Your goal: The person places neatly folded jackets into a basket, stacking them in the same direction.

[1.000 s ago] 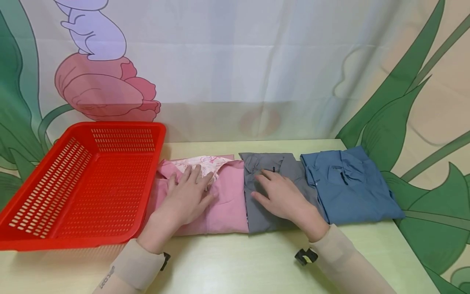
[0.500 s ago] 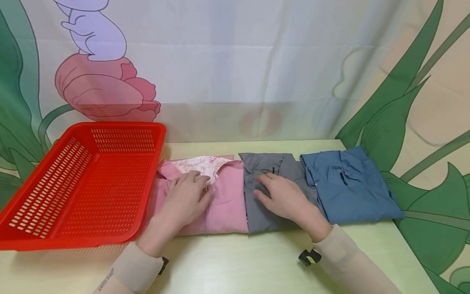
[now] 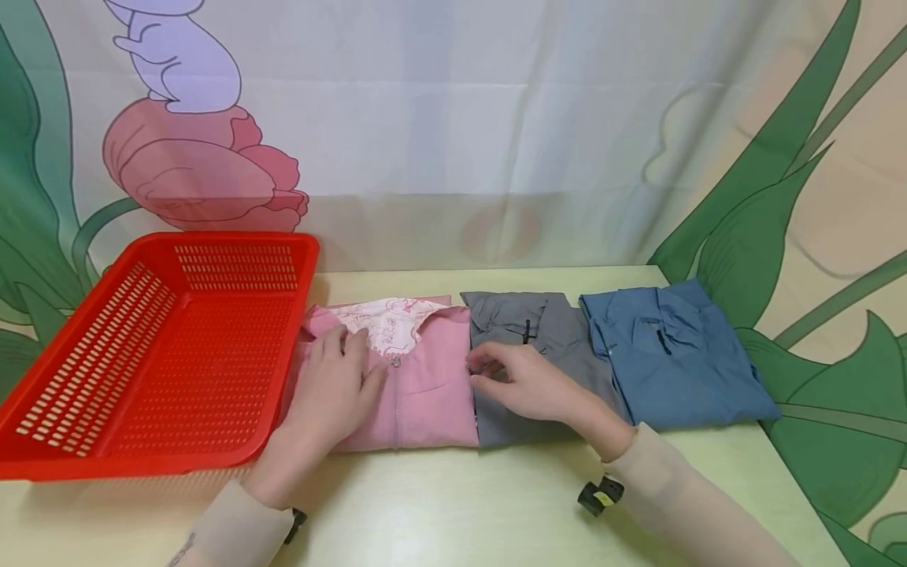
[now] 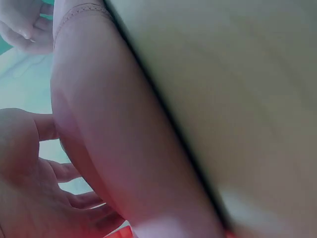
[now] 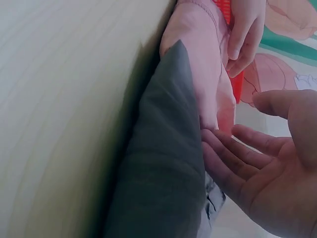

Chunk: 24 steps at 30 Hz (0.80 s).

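A folded pink zip-up jacket (image 3: 435, 394) with a white printed lining lies right of the basket. My left hand (image 3: 336, 386) rests on its left half, fingers spread loosely; in the left wrist view that hand (image 4: 25, 188) has its fingertips at the pink cloth. Beside the jacket lies a folded grey garment (image 3: 506, 425) with a black zip pull. Over its left edge is my right hand (image 3: 524, 379), fingertips right where grey and pink meet. The right wrist view shows this hand (image 5: 277, 183) with fingers nearly straight, touching the cloth, thumb apart.
A red plastic basket (image 3: 212, 378) with slotted walls stands at the left, close against the pink jacket. On the right lies a folded blue garment (image 3: 687, 378), next to the grey one. Behind the pale table (image 3: 439, 512) hangs a printed curtain (image 3: 567, 142).
My left hand has slid left and slightly toward me, baring the jacket's zip. My right hand has moved left to the grey garment's edge. The garments and basket stay put.
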Available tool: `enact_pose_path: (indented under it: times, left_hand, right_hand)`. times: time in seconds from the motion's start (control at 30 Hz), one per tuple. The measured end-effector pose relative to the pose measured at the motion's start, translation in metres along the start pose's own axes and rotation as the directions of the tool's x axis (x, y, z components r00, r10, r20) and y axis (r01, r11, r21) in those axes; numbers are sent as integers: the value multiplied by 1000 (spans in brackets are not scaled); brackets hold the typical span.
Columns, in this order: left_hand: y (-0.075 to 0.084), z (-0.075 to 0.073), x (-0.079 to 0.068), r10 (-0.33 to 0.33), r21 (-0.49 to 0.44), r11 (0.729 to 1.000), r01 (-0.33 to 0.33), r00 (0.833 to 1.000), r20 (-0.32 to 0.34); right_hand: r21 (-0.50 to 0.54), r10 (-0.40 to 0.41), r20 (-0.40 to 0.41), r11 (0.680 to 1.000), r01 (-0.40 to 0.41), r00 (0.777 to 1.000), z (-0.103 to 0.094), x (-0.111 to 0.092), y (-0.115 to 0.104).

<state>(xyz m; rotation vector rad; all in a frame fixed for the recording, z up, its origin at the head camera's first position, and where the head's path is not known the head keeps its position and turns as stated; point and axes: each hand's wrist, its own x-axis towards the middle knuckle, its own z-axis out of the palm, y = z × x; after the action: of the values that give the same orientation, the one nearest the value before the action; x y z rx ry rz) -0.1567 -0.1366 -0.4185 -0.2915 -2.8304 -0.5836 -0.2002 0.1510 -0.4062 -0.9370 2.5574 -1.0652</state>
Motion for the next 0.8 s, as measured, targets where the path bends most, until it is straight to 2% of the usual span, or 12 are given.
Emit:
enact_pose_path:
  times: [0.07,0.2,0.37,0.57,0.8]
  left_hand:
    - [-1,-1,-2,-23,4,1000,23,1000,-7]
    - [-1,-4,-5,-83,-4,997,83,996,19]
    - [0,-7,-8,-149,-35,988,151,986,69]
    - [-2,-7,-11,-153,-45,986,158,983,98]
    - [-7,-7,-11,-154,-59,985,163,979,134]
  right_hand:
    - [14,1,12,1000,-1,1000,2,2,-1]
    - [33,11,18,999,-11,1000,6,5,-3]
    - [67,101,14,993,-101,995,9,8,-6]
    - [135,187,55,972,-193,981,13,14,-8]
    - [245,255,47,934,-259,966,14,17,-8]
